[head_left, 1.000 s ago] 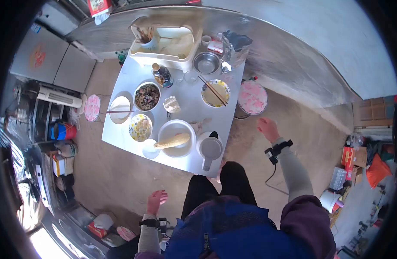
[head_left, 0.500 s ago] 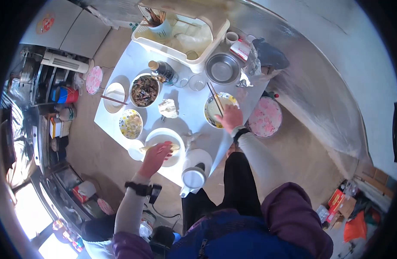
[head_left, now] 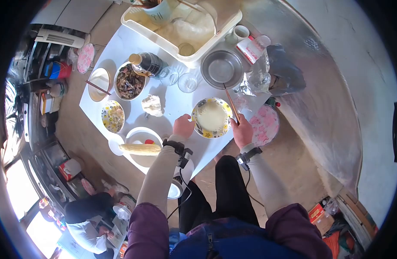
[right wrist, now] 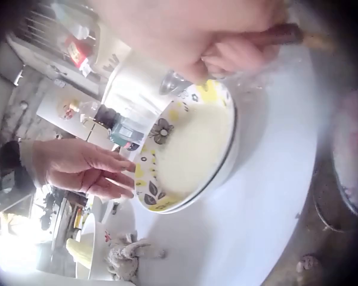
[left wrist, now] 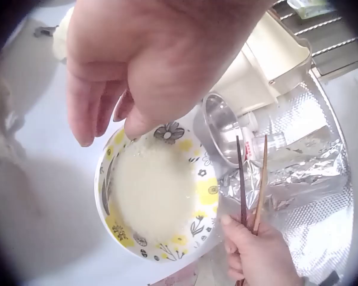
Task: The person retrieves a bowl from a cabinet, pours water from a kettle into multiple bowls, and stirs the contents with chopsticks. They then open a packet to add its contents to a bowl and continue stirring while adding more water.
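A flower-patterned bowl (head_left: 199,124) of pale, milky liquid stands near the table's right edge. At its left rim is my left hand (head_left: 183,126), thumb right by the edge and fingers extended outside it, as the left wrist view shows. My right hand (head_left: 243,131), at the opposite rim, grips a pair of wooden chopsticks (head_left: 231,102) that point away from me. In the right wrist view the right fingertips are close over the rim of the bowl (right wrist: 148,189).
Left of the bowl lies a crumpled white lump (head_left: 152,105). A corn cob (head_left: 140,149) rests across a white basin (head_left: 133,134). Beyond are a dark-food dish (head_left: 129,82), a bottle (head_left: 144,64), glasses (head_left: 188,82) and a metal bowl (head_left: 207,77). A pink stool (head_left: 265,125) stands at right.
Both hands have come from beside the table to the flowered bowl, the left one passing over the basin. The chopsticks that lay across the bowl are now in my right hand.
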`<control>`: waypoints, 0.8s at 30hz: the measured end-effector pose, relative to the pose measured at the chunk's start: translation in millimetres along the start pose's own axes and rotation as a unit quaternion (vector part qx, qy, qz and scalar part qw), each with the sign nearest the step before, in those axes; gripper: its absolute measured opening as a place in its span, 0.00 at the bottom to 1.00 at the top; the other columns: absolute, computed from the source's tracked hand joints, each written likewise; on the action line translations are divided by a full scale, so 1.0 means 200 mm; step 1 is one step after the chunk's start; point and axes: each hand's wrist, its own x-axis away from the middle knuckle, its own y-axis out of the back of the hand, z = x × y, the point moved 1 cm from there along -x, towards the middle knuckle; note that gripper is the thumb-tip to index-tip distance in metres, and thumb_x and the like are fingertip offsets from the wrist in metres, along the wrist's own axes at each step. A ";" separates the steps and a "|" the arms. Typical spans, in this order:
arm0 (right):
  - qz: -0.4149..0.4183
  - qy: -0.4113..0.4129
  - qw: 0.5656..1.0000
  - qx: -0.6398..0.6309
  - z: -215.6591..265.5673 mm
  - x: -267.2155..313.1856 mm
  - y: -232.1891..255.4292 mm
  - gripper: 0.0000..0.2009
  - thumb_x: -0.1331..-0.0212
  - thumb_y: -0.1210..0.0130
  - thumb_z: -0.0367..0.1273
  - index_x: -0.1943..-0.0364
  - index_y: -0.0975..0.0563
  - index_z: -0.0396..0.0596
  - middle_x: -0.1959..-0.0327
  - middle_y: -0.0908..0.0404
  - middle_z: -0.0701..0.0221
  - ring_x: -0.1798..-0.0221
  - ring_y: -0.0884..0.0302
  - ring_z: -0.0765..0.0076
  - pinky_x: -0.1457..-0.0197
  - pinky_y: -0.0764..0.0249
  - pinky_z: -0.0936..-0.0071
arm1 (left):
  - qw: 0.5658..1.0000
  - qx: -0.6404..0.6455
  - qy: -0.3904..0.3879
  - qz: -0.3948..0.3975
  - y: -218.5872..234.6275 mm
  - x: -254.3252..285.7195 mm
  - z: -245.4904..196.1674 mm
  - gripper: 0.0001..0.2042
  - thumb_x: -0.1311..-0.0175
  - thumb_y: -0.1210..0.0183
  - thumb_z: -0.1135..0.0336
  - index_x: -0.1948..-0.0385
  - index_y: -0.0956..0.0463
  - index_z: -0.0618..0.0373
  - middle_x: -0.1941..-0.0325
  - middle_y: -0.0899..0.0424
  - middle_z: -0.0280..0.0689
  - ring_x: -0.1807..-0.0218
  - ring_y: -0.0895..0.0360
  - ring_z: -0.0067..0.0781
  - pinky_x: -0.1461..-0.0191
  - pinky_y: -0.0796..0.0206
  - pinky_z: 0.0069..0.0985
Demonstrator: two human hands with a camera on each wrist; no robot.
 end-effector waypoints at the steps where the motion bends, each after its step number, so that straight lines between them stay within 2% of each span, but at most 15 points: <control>1: -0.013 0.020 1.000 -0.013 -0.04 -0.01 -0.01 0.12 0.43 0.44 0.40 0.65 0.26 0.48 0.73 0.20 0.62 0.67 0.22 0.49 0.65 0.28 0.56 | 1.000 -0.003 0.011 0.005 -0.01 -0.01 -0.01 0.17 0.48 0.40 0.60 0.61 0.24 0.62 0.66 0.17 0.48 0.60 0.19 0.44 0.53 0.29 0.36; 5: -0.017 0.023 1.000 -0.008 -0.11 -0.03 -0.08 0.12 0.45 0.43 0.40 0.68 0.26 0.47 0.75 0.21 0.63 0.69 0.22 0.49 0.67 0.29 0.55 | 0.999 -0.023 0.033 -0.019 -0.06 -0.02 -0.01 0.14 0.51 0.39 0.61 0.69 0.26 0.62 0.70 0.18 0.49 0.62 0.19 0.47 0.56 0.29 0.35; 8: -0.004 0.001 1.000 -0.009 -0.10 -0.04 -0.10 0.10 0.44 0.44 0.38 0.68 0.25 0.47 0.74 0.21 0.62 0.69 0.22 0.49 0.67 0.29 0.55 | 0.997 0.050 0.049 -0.015 -0.10 -0.03 0.04 0.12 0.52 0.39 0.62 0.73 0.29 0.61 0.76 0.19 0.46 0.67 0.20 0.48 0.60 0.29 0.35; 11: -0.004 0.003 0.999 0.035 -0.07 -0.03 -0.09 0.09 0.44 0.45 0.36 0.69 0.26 0.46 0.74 0.21 0.61 0.69 0.22 0.49 0.67 0.29 0.55 | 0.999 -0.014 0.016 -0.046 -0.11 -0.01 0.02 0.11 0.51 0.40 0.64 0.75 0.29 0.60 0.81 0.20 0.42 0.74 0.19 0.41 0.66 0.28 0.33; 14: -0.023 0.014 0.999 0.031 -0.06 -0.02 -0.09 0.07 0.44 0.45 0.35 0.69 0.25 0.46 0.75 0.22 0.60 0.70 0.22 0.49 0.68 0.29 0.56 | 1.000 -0.009 0.017 -0.022 -0.11 -0.01 0.04 0.10 0.51 0.39 0.65 0.77 0.30 0.60 0.81 0.20 0.41 0.77 0.19 0.34 0.70 0.28 0.30; 19: -0.025 0.013 0.999 -0.030 -0.03 0.00 -0.04 0.07 0.44 0.44 0.34 0.68 0.23 0.45 0.77 0.22 0.63 0.73 0.24 0.53 0.70 0.30 0.61 | 0.991 0.120 0.048 0.023 -0.07 0.01 0.04 0.09 0.51 0.39 0.68 0.78 0.31 0.61 0.80 0.22 0.38 0.77 0.19 0.28 0.73 0.27 0.25; 24: -0.012 -0.005 0.998 -0.069 0.04 0.07 -0.02 0.07 0.44 0.43 0.34 0.68 0.23 0.45 0.78 0.22 0.64 0.75 0.23 0.57 0.71 0.30 0.65 | 0.967 0.226 0.060 0.102 0.16 0.07 -0.01 0.08 0.48 0.41 0.70 0.74 0.30 0.63 0.74 0.22 0.37 0.74 0.21 0.24 0.72 0.25 0.23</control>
